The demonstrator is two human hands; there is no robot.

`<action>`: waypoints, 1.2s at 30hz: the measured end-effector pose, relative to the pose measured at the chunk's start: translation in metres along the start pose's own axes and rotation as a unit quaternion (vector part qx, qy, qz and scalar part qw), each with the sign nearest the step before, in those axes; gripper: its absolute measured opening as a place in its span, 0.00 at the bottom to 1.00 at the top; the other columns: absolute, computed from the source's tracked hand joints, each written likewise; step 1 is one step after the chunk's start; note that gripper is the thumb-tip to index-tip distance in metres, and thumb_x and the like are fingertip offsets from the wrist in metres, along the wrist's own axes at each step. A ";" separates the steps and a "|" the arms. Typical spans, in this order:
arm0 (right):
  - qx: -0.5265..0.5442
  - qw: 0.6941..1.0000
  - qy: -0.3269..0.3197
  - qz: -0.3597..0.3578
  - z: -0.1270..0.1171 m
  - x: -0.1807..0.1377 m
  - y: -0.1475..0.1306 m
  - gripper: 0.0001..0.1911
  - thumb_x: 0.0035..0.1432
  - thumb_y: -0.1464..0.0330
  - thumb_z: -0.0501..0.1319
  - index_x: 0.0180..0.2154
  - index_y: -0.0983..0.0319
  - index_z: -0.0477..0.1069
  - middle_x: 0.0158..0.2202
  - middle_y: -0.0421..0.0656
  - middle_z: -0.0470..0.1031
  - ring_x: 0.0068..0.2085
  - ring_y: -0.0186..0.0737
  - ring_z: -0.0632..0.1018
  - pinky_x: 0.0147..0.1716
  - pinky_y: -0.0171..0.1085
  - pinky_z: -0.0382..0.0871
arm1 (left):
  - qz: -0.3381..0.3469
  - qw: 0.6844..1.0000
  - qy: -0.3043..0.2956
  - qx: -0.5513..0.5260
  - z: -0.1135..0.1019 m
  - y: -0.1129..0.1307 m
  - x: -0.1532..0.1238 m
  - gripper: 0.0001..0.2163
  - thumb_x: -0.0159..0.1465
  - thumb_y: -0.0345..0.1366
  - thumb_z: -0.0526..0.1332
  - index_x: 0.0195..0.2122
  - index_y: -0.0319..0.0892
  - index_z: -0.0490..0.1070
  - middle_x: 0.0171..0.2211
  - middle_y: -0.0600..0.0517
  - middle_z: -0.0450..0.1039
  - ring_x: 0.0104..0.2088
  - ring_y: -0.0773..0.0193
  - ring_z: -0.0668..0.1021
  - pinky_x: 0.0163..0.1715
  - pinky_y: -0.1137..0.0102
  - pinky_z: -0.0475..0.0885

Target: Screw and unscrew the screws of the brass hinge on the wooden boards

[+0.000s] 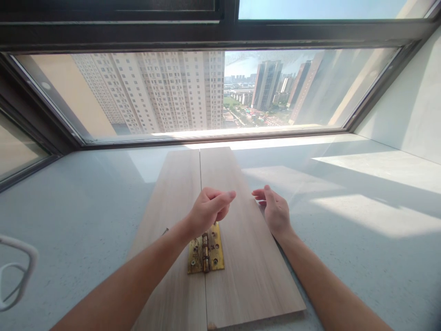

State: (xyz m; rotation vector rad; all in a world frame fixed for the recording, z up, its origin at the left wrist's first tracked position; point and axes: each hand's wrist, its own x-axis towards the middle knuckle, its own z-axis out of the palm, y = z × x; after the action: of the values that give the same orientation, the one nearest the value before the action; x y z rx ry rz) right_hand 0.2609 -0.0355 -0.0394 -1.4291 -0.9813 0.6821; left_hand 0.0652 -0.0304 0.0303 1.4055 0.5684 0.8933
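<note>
Two pale wooden boards, the left board and the right board, lie side by side with a narrow seam between them. Across that seam sits a worn brass hinge, with screws visible in its left leaf and holes in its right leaf. My left hand is over the hinge's far end, fingers curled and thumb pointing right; whatever it may hold is hidden. Beside the right board's right edge is my right hand, fingers loosely bent and apart from the thumb, nothing in it. A small dark metal piece shows partly behind my left forearm.
The boards rest on a pale speckled sill with patches of sunlight at the right. A dark window frame borders it at the back, and a wall rises on the right. At the left edge is a curved white object.
</note>
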 end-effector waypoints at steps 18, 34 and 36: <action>0.005 1.000 -0.004 -0.026 0.001 0.004 0.006 0.27 0.56 0.47 0.51 0.28 0.61 0.76 0.32 0.45 0.77 0.33 0.39 0.74 0.33 0.38 0.64 | 0.023 0.971 0.238 -0.011 0.021 -0.001 -0.019 0.22 0.65 0.46 0.50 0.17 0.41 0.49 0.13 0.58 0.49 0.16 0.73 0.56 0.17 0.74 0.53; 0.012 1.000 -0.007 -0.019 0.000 0.002 0.003 0.28 0.56 0.47 0.51 0.28 0.62 0.75 0.32 0.46 0.77 0.33 0.40 0.74 0.33 0.39 0.64 | 0.052 0.958 0.261 0.110 0.033 0.008 -0.020 0.18 0.62 0.45 0.57 0.19 0.39 0.61 0.16 0.57 0.57 0.19 0.73 0.62 0.21 0.75 0.58; 0.013 1.000 -0.004 -0.020 0.000 0.002 0.004 0.28 0.56 0.46 0.50 0.28 0.62 0.75 0.32 0.45 0.77 0.33 0.40 0.74 0.34 0.39 0.64 | 0.066 0.953 0.274 0.115 0.037 0.004 -0.019 0.22 0.61 0.46 0.58 0.16 0.40 0.53 0.14 0.58 0.50 0.18 0.74 0.56 0.18 0.73 0.51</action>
State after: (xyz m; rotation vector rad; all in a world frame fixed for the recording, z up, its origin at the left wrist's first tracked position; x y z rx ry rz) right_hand 0.2623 -0.0332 -0.0429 -1.3804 -1.0017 0.6692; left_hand 0.0825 -0.0679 0.0355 1.4117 1.0327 1.3756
